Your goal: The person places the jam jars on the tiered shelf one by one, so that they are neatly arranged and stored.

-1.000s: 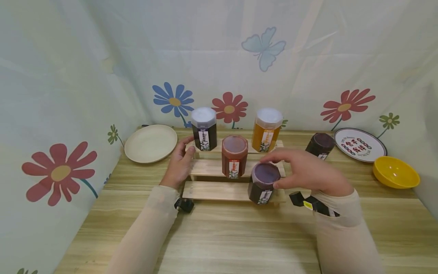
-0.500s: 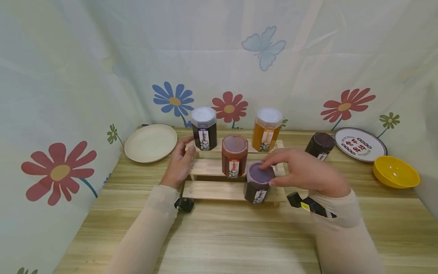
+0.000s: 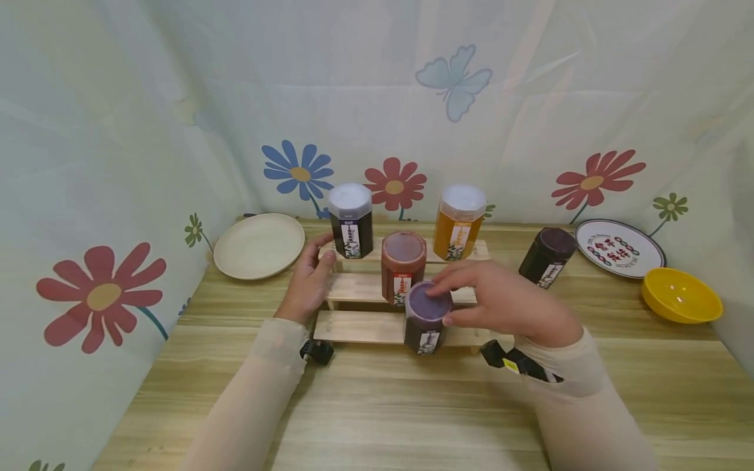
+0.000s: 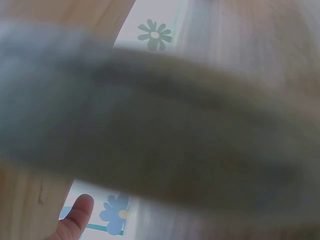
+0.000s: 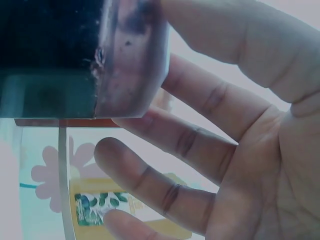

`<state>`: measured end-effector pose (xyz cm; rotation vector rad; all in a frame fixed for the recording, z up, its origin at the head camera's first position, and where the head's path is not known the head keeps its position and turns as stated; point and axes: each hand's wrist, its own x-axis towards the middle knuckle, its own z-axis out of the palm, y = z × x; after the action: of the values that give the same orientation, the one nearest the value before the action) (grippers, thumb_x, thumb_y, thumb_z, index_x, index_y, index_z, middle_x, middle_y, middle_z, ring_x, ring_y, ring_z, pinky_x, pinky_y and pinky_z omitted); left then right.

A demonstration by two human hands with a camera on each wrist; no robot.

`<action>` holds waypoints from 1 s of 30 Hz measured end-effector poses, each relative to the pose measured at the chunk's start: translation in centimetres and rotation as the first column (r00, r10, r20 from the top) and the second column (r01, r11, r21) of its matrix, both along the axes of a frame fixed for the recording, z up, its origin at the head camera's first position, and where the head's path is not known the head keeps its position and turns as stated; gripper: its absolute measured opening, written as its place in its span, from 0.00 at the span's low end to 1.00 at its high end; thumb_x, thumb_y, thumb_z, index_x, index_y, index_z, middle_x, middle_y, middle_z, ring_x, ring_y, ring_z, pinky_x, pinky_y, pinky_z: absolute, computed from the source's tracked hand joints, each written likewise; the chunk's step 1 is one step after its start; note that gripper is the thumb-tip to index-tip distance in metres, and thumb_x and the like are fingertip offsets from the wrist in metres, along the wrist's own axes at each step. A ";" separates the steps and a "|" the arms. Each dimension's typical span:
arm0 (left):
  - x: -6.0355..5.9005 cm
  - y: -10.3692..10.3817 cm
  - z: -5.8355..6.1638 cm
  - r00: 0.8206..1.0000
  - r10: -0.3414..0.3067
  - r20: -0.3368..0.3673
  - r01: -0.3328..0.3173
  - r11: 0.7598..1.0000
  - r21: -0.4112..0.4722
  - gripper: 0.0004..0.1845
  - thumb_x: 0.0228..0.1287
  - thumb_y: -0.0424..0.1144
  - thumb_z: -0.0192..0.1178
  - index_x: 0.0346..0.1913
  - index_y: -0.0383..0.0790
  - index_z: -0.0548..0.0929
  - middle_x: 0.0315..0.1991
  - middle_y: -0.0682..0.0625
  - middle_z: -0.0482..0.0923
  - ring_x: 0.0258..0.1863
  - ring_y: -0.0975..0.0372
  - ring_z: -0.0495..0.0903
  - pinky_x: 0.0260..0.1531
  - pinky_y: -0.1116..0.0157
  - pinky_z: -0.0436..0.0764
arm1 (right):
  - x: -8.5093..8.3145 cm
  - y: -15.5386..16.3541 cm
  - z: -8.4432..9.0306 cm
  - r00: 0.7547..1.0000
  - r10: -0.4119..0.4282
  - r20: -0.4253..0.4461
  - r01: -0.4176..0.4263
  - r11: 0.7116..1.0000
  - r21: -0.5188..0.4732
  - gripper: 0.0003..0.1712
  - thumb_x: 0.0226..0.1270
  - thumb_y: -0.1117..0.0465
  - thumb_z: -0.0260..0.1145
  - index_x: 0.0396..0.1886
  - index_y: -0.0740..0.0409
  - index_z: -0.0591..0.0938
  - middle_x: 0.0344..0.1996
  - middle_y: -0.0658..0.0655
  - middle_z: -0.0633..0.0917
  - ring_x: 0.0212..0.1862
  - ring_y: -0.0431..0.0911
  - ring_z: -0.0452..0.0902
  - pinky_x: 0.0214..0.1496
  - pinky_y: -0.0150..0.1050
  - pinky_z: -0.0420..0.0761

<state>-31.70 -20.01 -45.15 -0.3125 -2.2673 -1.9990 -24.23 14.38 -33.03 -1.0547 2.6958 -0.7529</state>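
Observation:
My right hand (image 3: 506, 301) pinches the rim of a dark jam jar (image 3: 425, 327) with a purple lid, thumb in front and fingers over the top. The jar stands over the lowest step of a three-step wooden rack (image 3: 359, 327); whether its base touches the step I cannot tell. In the right wrist view, the jar (image 5: 50, 60) fills the upper left, with the other fingers spread beneath it. My left hand (image 3: 307, 281) grips the rack's upper left end. A red jar (image 3: 403, 265) sits on the middle step; a white-lidded dark jar (image 3: 351, 226) and an orange jar (image 3: 461, 226) occupy the top.
Another dark jar (image 3: 548, 257) stands right of the rack, near a white plate with red print (image 3: 642, 242) and a yellow bowl (image 3: 683, 297). A cream plate (image 3: 259, 246) lies back left. Flowered cloth (image 3: 353, 98) walls the wooden table (image 3: 412, 418).
My right hand has moved left with the purple-lidded jar along the lowest step, from the right end to in front of the red jar. My left hand has stayed put.

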 end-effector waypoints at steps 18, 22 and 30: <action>-0.5 -0.1 -0.7 1.000 0.014 0.002 -0.014 1.000 -0.025 0.24 0.86 0.35 0.46 0.78 0.34 0.64 0.79 0.37 0.62 0.76 0.49 0.62 0.75 0.48 0.61 | 1.0 -2.5 -0.3 0.999 0.021 -0.047 -0.021 1.000 0.010 0.22 0.65 0.56 0.78 0.59 0.49 0.89 0.63 0.54 0.84 0.65 0.51 0.79 0.65 0.51 0.81; -1.0 -0.3 -1.5 1.000 0.018 -0.019 -0.019 1.000 -0.024 0.24 0.87 0.36 0.46 0.79 0.36 0.65 0.79 0.39 0.62 0.77 0.50 0.62 0.75 0.49 0.62 | 1.2 -3.0 -0.3 0.999 0.009 -0.031 -0.009 1.000 0.010 0.22 0.65 0.57 0.78 0.59 0.50 0.89 0.64 0.55 0.84 0.65 0.51 0.79 0.65 0.51 0.81; -1.0 -0.4 -1.8 0.998 0.012 -0.056 -0.013 1.000 -0.021 0.23 0.87 0.39 0.47 0.77 0.39 0.68 0.78 0.43 0.65 0.76 0.54 0.64 0.74 0.51 0.63 | 1.6 -3.9 -0.5 0.999 0.008 -0.053 -0.007 1.000 0.018 0.22 0.65 0.56 0.78 0.59 0.50 0.89 0.64 0.54 0.84 0.64 0.50 0.81 0.64 0.50 0.81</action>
<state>-32.67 -20.39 -46.97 -0.3512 -2.2526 -1.9363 -22.65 10.45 -33.51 -1.0948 2.7356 -0.7078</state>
